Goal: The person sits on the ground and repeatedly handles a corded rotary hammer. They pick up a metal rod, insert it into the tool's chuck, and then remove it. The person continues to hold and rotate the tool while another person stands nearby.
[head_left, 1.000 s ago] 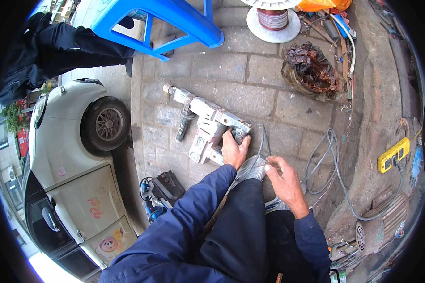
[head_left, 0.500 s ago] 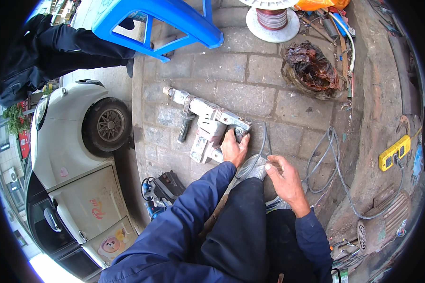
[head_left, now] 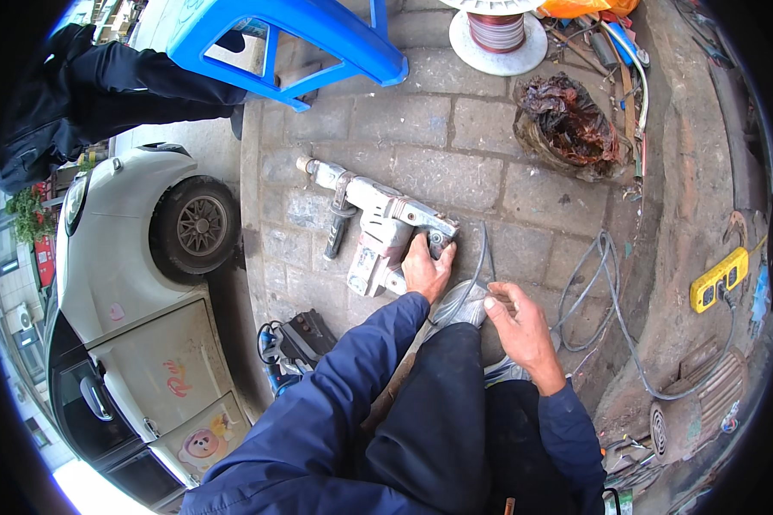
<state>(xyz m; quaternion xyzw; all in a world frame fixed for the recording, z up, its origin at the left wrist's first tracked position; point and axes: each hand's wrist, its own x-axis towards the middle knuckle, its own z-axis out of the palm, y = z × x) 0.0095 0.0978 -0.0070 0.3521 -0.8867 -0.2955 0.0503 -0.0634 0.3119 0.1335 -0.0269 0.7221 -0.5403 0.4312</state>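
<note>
A worn, dusty grey rotary hammer (head_left: 385, 225) lies on the paving in front of me, its nose pointing to the far left and a black side handle (head_left: 337, 233) sticking out of it. My left hand (head_left: 427, 269) is closed around its rear handle, with fingertips by the trigger area. To the right, my right hand (head_left: 522, 330) is held with thumb and fingers pressed together beside the tool's grey cable (head_left: 487, 249); whatever sits between the fingertips is too small to make out. My shoe (head_left: 460, 300) shows between the hands.
A blue plastic stool (head_left: 318, 51) and a wire spool (head_left: 498, 51) stand at the far side. Nearby lies a crumpled, stained bag (head_left: 567, 129). Loops of cable (head_left: 614, 292) run to a yellow socket strip (head_left: 719, 279). A blue-and-black tool (head_left: 296, 348) lies left; a white van (head_left: 146, 318) is parked beyond.
</note>
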